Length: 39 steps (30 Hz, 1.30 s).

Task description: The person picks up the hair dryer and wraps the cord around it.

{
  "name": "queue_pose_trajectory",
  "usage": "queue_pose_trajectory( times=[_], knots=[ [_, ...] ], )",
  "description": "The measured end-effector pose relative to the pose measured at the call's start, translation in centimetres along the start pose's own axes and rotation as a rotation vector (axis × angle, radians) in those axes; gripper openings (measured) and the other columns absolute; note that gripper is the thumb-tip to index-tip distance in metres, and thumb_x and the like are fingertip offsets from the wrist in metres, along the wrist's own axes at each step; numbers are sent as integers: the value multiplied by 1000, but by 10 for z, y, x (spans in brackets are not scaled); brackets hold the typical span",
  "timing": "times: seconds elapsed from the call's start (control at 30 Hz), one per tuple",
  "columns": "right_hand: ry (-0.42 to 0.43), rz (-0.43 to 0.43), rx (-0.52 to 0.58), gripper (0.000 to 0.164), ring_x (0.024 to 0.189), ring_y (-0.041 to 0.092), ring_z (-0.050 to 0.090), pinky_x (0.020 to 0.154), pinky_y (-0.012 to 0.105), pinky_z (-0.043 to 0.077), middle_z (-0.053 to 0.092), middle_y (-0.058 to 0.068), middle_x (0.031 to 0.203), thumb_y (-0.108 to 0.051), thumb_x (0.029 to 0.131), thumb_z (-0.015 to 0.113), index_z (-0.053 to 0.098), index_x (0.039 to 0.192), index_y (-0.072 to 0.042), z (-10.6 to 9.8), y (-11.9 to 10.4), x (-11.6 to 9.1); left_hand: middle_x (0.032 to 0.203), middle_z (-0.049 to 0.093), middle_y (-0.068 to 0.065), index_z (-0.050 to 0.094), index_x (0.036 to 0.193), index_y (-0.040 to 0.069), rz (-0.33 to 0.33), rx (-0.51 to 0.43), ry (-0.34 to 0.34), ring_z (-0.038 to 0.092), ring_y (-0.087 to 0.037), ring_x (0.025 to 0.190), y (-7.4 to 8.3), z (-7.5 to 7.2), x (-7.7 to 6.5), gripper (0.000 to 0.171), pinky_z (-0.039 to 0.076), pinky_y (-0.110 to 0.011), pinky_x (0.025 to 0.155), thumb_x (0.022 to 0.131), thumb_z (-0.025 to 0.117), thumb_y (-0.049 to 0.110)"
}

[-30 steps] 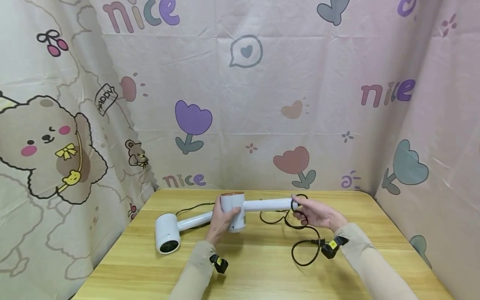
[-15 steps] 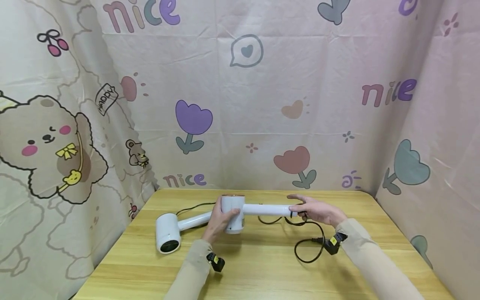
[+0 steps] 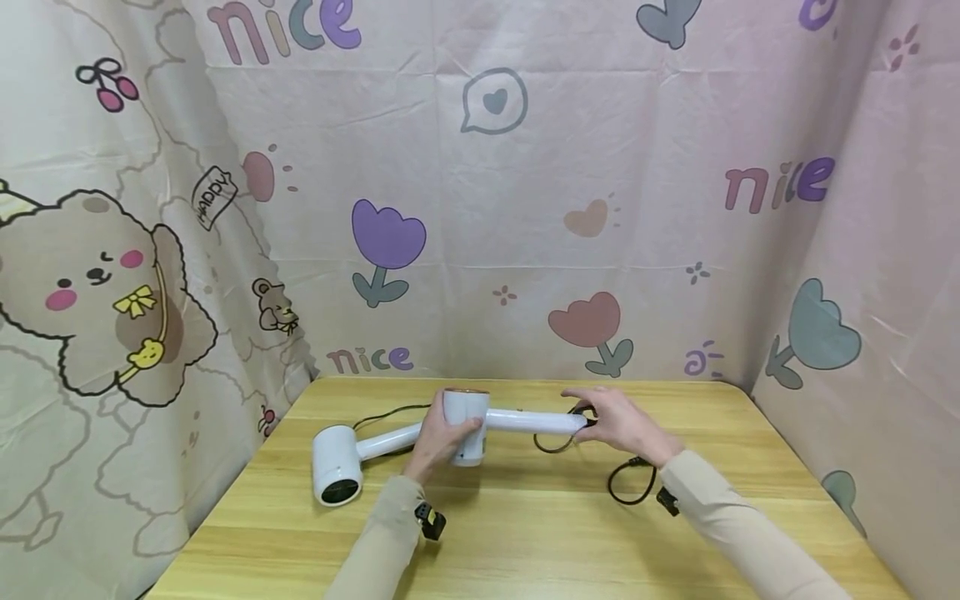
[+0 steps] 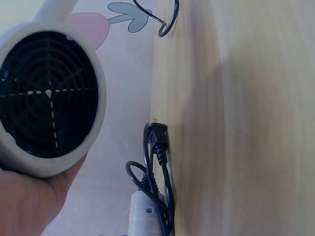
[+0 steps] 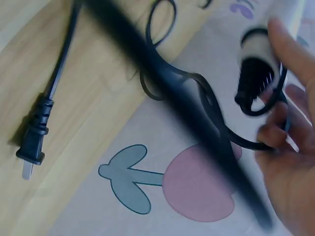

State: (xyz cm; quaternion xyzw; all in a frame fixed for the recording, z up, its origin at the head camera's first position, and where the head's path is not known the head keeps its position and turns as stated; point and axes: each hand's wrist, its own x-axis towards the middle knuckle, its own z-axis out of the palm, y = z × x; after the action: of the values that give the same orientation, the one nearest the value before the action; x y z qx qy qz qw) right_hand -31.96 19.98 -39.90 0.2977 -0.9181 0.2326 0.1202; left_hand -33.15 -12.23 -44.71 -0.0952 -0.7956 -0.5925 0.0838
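My left hand grips the barrel of a white hair dryer, held above the table with its handle pointing right. The round dark grille of this dryer faces the left wrist camera. My right hand is at the handle's end, its curled fingers holding the black power cord and the thumb beside the handle tip. One loop of cord bends close round the handle's end in the right wrist view. The cord's plug hangs free in that view. Part of the cord is hidden behind my right hand.
A second white hair dryer lies on the wooden table at the left, partly behind my left hand. Its black cord and plug lie by its handle. A patterned curtain stands behind the table.
My right hand has turned over the handle's end, drawing the cord with it, and the loop hanging below has shrunk. My left hand keeps its grip on the barrel, almost still.
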Motion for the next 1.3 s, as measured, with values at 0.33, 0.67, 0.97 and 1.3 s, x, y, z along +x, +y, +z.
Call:
queue_pose_trajectory(
  times=[0.33,0.67,0.97,1.3],
  knots=[
    [293,83,141,38,78,25,65,60,28,54,73,10,109,-15,91,70,63,127,-8,20,-3,1,112,57,-23,34,141,0,-21,-18,205,60,-31,91,0,12,-4,82,59,-40,71,78,79,26],
    [176,572,990,57,57,5,47,48,17,40,60,0,80,-19,97,61,32,142,0,13,-1,6,118,53,-22,35,139,1,-72,-193,238,59,-28,97,3,19,-5,73,58,-40,78,83,76,22],
    [-40,434,1161,24,52,2,29,45,15,25,42,-6,70,-21,105,45,46,121,-3,17,7,2,121,52,-21,33,143,2,-154,-375,193,64,-20,84,-1,23,-5,71,61,-39,71,88,71,24],
    [72,410,941,37,60,2,44,53,15,37,72,6,96,-11,98,56,53,130,9,20,13,-1,103,64,-10,38,139,5,-345,-490,47,68,-19,79,-3,15,-2,76,60,-38,73,86,72,45]
  ],
)
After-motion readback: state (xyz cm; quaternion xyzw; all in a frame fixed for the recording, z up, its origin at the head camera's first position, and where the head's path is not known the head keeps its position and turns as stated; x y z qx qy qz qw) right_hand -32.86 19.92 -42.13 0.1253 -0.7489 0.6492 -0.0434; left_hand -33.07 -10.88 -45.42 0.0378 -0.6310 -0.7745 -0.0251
